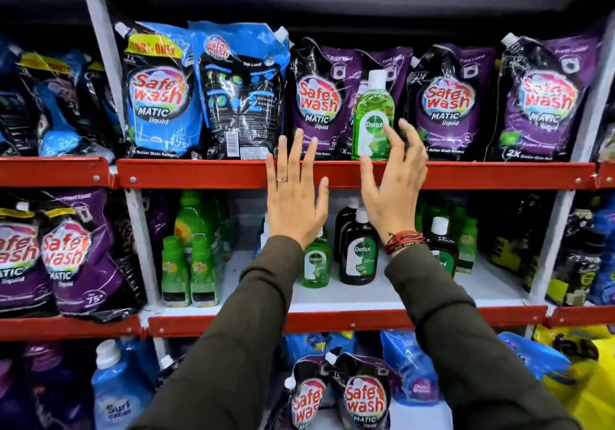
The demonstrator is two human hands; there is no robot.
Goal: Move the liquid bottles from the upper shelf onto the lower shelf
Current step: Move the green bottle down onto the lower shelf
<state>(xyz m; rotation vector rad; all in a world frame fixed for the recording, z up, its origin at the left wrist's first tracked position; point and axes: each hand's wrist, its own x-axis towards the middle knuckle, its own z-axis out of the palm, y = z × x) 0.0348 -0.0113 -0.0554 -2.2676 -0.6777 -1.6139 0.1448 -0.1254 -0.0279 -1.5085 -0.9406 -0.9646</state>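
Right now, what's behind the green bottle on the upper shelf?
Purple detergent pouches stand directly behind the green bottle, leaning against the dark back of the upper shelf. The bottle covers part of one pouch's label, and anything further back is hidden.

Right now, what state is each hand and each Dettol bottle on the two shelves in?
Left hand: open, fingers spread, holding nothing.
Right hand: open, at the green bottle, not closed on it.
Green Dettol bottle: upright on upper shelf, capped.
Dark Dettol bottle: upright on lower shelf, capped.
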